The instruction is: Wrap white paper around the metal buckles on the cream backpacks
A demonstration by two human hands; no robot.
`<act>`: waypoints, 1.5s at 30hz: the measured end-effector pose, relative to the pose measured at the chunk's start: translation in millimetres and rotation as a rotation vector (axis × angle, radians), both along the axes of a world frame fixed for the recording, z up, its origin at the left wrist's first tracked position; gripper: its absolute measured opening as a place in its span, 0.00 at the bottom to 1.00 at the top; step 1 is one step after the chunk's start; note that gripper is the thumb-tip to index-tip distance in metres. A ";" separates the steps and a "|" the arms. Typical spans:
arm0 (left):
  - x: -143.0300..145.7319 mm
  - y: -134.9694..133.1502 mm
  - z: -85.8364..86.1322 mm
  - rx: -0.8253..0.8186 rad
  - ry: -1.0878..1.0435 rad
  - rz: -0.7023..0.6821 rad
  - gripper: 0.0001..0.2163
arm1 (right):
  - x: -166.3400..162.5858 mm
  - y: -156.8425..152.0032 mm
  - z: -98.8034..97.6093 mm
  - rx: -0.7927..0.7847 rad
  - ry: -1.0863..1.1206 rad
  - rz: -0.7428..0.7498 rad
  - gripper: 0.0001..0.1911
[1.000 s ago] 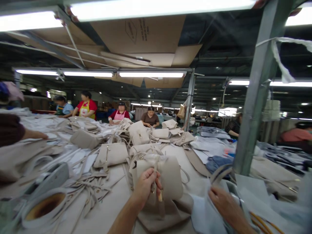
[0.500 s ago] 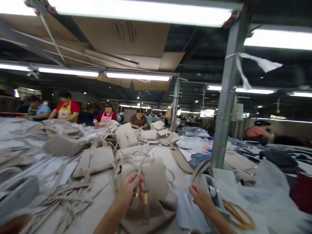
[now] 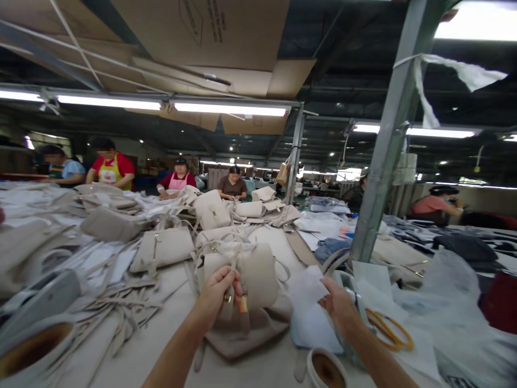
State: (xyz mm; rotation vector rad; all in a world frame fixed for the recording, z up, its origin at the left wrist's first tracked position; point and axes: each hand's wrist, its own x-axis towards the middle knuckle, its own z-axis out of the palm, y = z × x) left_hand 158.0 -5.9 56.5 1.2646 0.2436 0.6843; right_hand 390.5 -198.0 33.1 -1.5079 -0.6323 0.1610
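Observation:
A beige handbag (image 3: 258, 275) with a flap and gold-coloured metal fittings stands in front of me on the table. My left hand (image 3: 222, 291) is closed on a strap of this bag, before its front. A small metal buckle and an orange-yellow tip (image 3: 243, 305) show beneath its fingers. To the right of the bag lies a stack of white paper sheets (image 3: 317, 331). My right hand (image 3: 339, 304) pinches the edge of a thin white sheet (image 3: 307, 291), which is raised from the stack.
Cups of brown liquid (image 3: 326, 369) stand at the front edge and lower left. Yellow-handled scissors (image 3: 390, 328) lie right, near a metal post (image 3: 388, 140). Loose straps (image 3: 121, 318) and more beige bags (image 3: 165, 248) cover the left. Several people work across the table.
My right hand has come to the paper stack and lifted a sheet's edge. My left hand keeps its hold on the strap. The view has tilted slightly downward.

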 end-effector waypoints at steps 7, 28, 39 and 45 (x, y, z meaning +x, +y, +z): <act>-1.6 -9.6 13.8 -0.087 0.060 -0.011 0.19 | -73.2 8.1 23.9 -0.124 -1.004 -0.019 0.09; 1.3 -6.3 5.8 0.105 0.130 0.342 0.14 | -113.6 28.0 -3.0 -0.135 -1.143 0.029 0.10; 0.2 -10.3 -7.8 0.169 0.054 0.356 0.12 | -95.8 -63.0 -61.8 -0.371 -0.702 -0.091 0.16; 0.8 0.3 -31.2 0.234 -0.053 0.328 0.11 | -113.7 -58.5 -73.8 -0.345 -1.004 0.010 0.08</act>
